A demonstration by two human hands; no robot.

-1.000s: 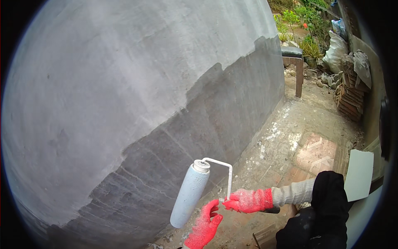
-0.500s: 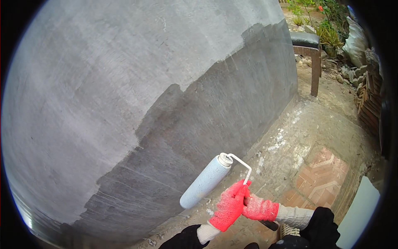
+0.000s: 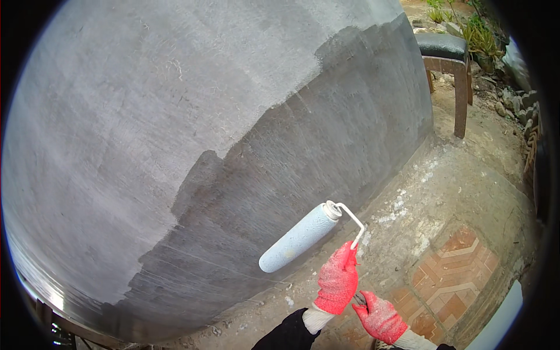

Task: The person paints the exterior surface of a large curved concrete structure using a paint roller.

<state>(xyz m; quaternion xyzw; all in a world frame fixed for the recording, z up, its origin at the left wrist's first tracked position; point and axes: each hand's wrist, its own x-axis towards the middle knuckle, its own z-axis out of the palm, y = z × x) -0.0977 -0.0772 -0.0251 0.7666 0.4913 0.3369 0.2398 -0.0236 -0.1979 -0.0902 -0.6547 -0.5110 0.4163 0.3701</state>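
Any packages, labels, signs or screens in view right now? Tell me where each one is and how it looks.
None in view: no package, label, sign or screen.
The frame shows only the grey wall, the paint roller held by the left hand and right hand, and a stool at upper right.

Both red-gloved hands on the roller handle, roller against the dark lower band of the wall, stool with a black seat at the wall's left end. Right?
Not quite: the stool stands at the wall's right end, in the upper right of the head view. The rest holds: the left hand and right hand, both in red gloves, grip the handle, and the roller lies on the dark lower band.
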